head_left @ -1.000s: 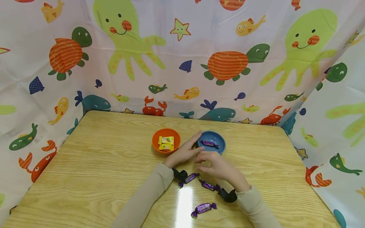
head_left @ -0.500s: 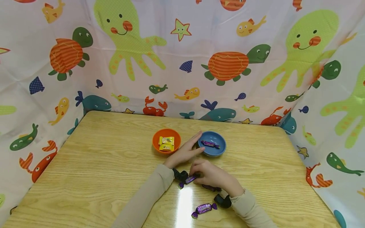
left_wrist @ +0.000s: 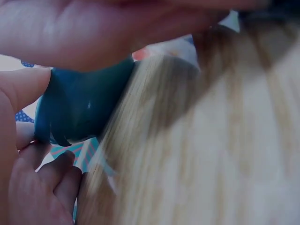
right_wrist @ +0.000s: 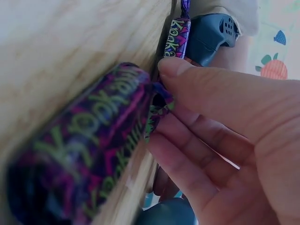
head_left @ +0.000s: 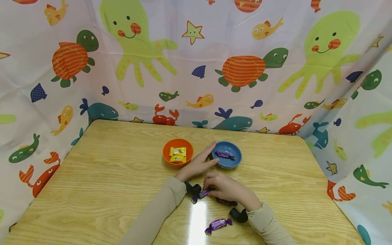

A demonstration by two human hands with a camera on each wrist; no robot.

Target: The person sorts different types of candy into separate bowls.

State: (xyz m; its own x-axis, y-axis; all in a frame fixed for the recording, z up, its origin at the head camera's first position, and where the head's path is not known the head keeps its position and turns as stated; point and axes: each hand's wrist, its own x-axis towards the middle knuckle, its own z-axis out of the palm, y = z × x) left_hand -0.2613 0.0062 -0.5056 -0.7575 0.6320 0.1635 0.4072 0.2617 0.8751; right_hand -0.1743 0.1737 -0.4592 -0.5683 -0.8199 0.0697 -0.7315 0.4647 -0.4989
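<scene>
My left hand (head_left: 197,165) holds the left side of a small blue bowl (head_left: 235,162), thumb at its near rim. The left wrist view shows that thumb against the bowl's wall (left_wrist: 79,105). One purple wrapped candy (head_left: 224,155) lies inside. Nearer me, my right hand (head_left: 226,189) pinches the twisted end of another purple candy (head_left: 203,194) on the table, between thumb and fingers; its printed wrapper shows past the thumb in the right wrist view. A third purple candy (head_left: 226,202) lies partly hidden under the right hand and looms large in that view.
An orange bowl (head_left: 165,157) with yellow-wrapped candies (head_left: 178,151) stands left of the blue one. Another purple candy (head_left: 218,224) lies near the front of the wooden table (head_left: 107,177). A sea-animal cloth (head_left: 183,68) hangs behind and at both sides.
The right hand has come down from beside the blue bowl toward me and taken hold of the purple candy by the left wrist. The left hand has stayed at the bowl.
</scene>
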